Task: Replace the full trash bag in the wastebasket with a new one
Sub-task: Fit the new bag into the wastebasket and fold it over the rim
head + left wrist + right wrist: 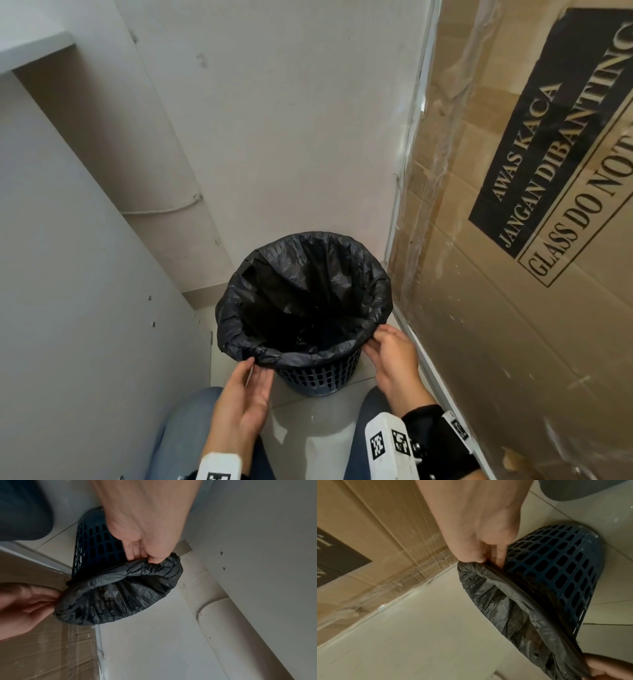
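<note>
A dark blue lattice wastebasket [318, 375] [97, 545] [559, 566] stands on the tiled floor in a corner. A black trash bag [305, 298] [120, 592] [505, 601] lines it, its edge folded over the rim. My left hand [255, 371] [145, 557] pinches the folded bag edge at the near left of the rim, thumb on top. My right hand [378, 339] [489, 559] pinches the bag edge at the near right, fingers tucked under the fold against the basket wall. The bag's inside looks dark; its contents cannot be made out.
A large cardboard box [531, 240] wrapped in clear film, printed "GLASS DO NOT", leans close on the right. A white wall [291, 120] is behind the basket and a white cabinet panel [85, 291] on the left. My knees in jeans [185, 431] flank the near floor.
</note>
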